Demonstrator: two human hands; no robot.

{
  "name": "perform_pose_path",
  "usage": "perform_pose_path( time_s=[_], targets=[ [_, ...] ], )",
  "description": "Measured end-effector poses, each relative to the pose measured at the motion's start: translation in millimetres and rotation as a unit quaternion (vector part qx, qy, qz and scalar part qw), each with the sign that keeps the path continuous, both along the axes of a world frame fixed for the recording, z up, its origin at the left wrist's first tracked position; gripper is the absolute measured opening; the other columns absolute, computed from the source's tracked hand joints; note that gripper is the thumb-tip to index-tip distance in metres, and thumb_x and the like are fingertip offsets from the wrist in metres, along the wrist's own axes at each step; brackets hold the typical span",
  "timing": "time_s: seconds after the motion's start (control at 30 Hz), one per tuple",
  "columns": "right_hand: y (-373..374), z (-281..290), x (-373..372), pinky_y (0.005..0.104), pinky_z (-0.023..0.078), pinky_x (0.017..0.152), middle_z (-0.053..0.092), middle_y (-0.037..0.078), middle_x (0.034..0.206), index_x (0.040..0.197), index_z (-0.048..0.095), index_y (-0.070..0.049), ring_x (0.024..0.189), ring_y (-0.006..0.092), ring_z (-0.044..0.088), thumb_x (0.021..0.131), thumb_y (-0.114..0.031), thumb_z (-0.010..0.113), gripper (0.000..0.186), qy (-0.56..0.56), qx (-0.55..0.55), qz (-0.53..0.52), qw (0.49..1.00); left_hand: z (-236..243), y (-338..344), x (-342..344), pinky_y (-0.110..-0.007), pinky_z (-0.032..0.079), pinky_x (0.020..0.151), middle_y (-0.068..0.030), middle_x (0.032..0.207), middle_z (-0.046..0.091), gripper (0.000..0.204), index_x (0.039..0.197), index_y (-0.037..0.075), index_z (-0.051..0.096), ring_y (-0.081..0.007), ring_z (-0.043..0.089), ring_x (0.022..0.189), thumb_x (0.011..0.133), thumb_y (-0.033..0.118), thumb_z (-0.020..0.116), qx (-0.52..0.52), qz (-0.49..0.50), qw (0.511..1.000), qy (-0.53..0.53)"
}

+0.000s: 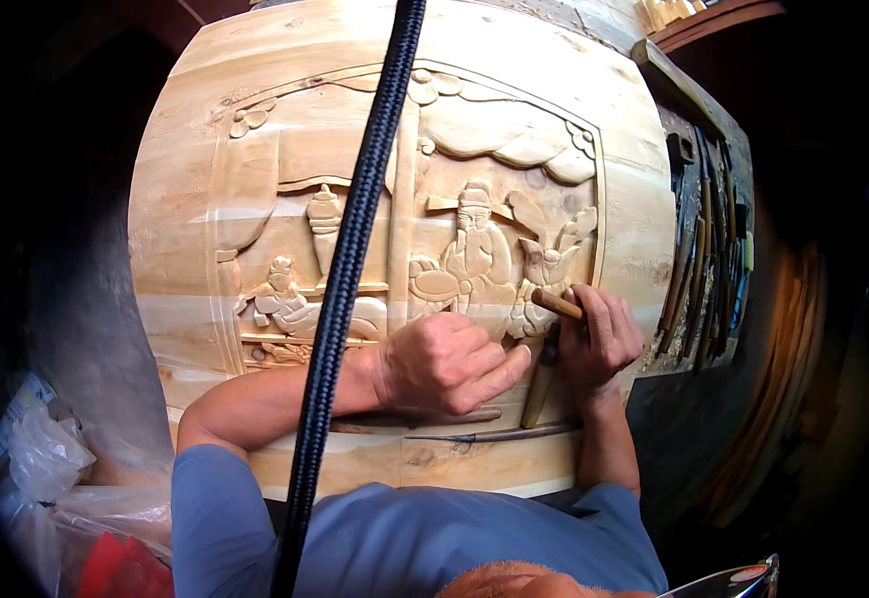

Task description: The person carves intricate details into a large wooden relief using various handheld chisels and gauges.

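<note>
A pale wooden panel (185, 249) lies before me, carved in relief with a robed seated figure (479, 254), a reclining figure and drapery. My right hand (604, 337) is closed around a round wooden tool handle (558, 304) at the panel's lower right; the tool's working end is hidden. To its left, my left hand (444, 364) hovers over or rests on the lower middle of the carving, fingers curled and one digit stretched toward the right. Whatever it holds, if anything, is hidden. Between the hands and my body lie a wooden handle (537, 399) and a slim chisel (494, 435).
Several long-handled carving tools (703, 249) lie among wood chips on the bench at right. A black braided cord (354, 229) crosses the view. Clear plastic bags (50, 458) and something red (123, 568) are at lower left. Wood pieces (669, 12) sit at the far right.
</note>
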State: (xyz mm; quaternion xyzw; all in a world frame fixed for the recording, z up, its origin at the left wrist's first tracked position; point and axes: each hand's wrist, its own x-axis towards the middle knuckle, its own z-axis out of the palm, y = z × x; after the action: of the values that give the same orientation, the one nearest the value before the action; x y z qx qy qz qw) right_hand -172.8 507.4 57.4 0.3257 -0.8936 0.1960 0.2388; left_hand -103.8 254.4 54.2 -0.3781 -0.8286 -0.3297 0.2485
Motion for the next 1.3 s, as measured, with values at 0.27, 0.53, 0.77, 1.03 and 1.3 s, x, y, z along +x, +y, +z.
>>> perform_pose_path(
  time_s=[0.27, 0.53, 0.77, 1.03, 1.3],
  targets=[
    [3.3, -4.2, -0.6, 0.0396, 0.054, 0.062, 0.073, 0.009, 0.087, 0.107, 0.077, -0.006, 0.071, 0.0287, 0.068, 0.091, -0.006, 0.086, 0.018, 0.01, -0.005, -0.008, 1.0, -5.6, 2.7, 3.8, -0.031, 0.039, 0.049, 0.0023, 0.067, 0.047, 0.043, 0.116, 0.0, 0.079, -0.0125, 0.051, 0.057, 0.076, 0.013, 0.071, -0.015, -0.003, 0.999, 0.032],
    [-5.5, -5.3, 1.0, 0.04, 0.054, 0.064, 0.072, 0.009, 0.085, 0.103, 0.076, -0.007, 0.072, 0.0285, 0.068, 0.089, -0.007, 0.086, 0.017, 0.024, -0.007, 0.0, 1.0, -10.4, -2.2, 16.8, -0.031, 0.038, 0.048, 0.0032, 0.065, 0.045, 0.045, 0.118, 0.003, 0.081, -0.0122, 0.048, 0.055, 0.075, 0.012, 0.072, -0.022, 0.014, 0.998, 0.065],
    [5.1, -8.0, 0.8, 0.0414, 0.054, 0.063, 0.071, 0.008, 0.083, 0.102, 0.076, -0.009, 0.07, 0.0284, 0.067, 0.081, -0.003, 0.084, 0.023, 0.046, -0.01, -0.022, 0.999, -4.7, 5.4, 6.9, -0.031, 0.04, 0.049, 0.0031, 0.065, 0.047, 0.036, 0.114, 0.004, 0.081, -0.0127, 0.051, 0.055, 0.078, 0.009, 0.074, -0.034, 0.006, 0.995, 0.095],
    [1.1, 21.7, 2.2, 0.0397, 0.054, 0.06, 0.07, 0.007, 0.078, 0.109, 0.079, -0.004, 0.066, 0.0237, 0.069, 0.088, -0.003, 0.083, 0.022, 0.05, 0.047, 0.013, 0.998, 3.6, 8.1, 6.1, -0.033, 0.04, 0.05, 0.0008, 0.065, 0.046, 0.023, 0.11, 0.005, 0.079, -0.0143, 0.052, 0.055, 0.087, 0.004, 0.077, -0.036, 0.018, 0.996, 0.08],
    [-10.3, 66.5, 39.4, 0.0381, 0.05, 0.054, 0.067, 0.007, 0.071, 0.117, 0.078, -0.003, 0.059, 0.0251, 0.067, 0.091, -0.012, 0.085, 0.028, 0.033, 0.01, -0.018, 0.999, 1.3, 7.9, 7.9, -0.034, 0.034, 0.048, 0.0004, 0.063, 0.045, 0.031, 0.117, 0.008, 0.08, -0.0157, 0.047, 0.051, 0.087, 0.002, 0.085, -0.002, 0.015, 0.998, 0.063]
  ],
)
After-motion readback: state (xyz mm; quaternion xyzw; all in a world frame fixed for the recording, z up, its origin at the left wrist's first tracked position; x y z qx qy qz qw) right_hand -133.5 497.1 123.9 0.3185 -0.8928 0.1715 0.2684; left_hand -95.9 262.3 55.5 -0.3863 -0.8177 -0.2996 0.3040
